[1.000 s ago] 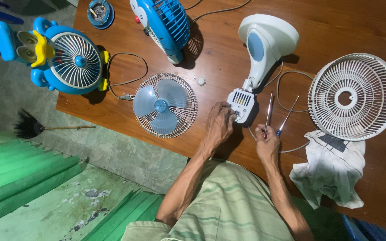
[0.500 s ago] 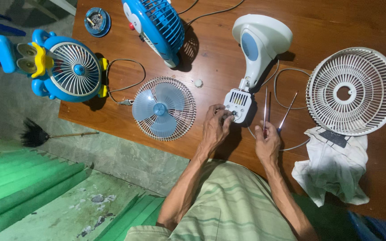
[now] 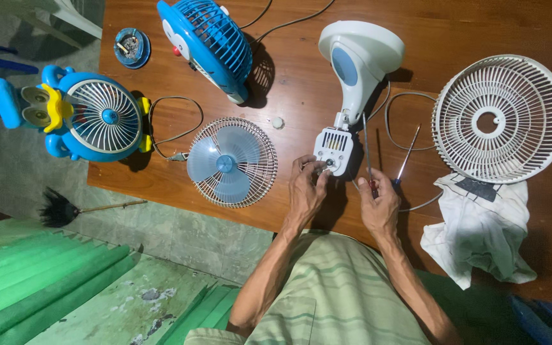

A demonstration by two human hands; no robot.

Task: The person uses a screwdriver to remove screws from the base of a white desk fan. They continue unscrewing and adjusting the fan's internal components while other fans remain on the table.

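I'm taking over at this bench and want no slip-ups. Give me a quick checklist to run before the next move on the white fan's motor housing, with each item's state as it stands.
1. Left hand steadying the motor housing: ok, fingers on it.
2. Right hand holding a tool: ok, on the red-handled screwdriver.
3. Spare blue-handled screwdriver within reach: ok, beside the right hand.
4. Power cord unplugged: cannot tell, plug out of view.
5. Removed white grille out of the way: ok, off to the side.
6. Small white cap safe: ok, lying on the table.

Brown wooden tabletop (image 3: 493,25), glossy under overhead light. Beyond its left edge: worn grey concrete floor (image 3: 154,243), green corrugated sheeting (image 3: 27,281), blue chair legs (image 3: 1,64).
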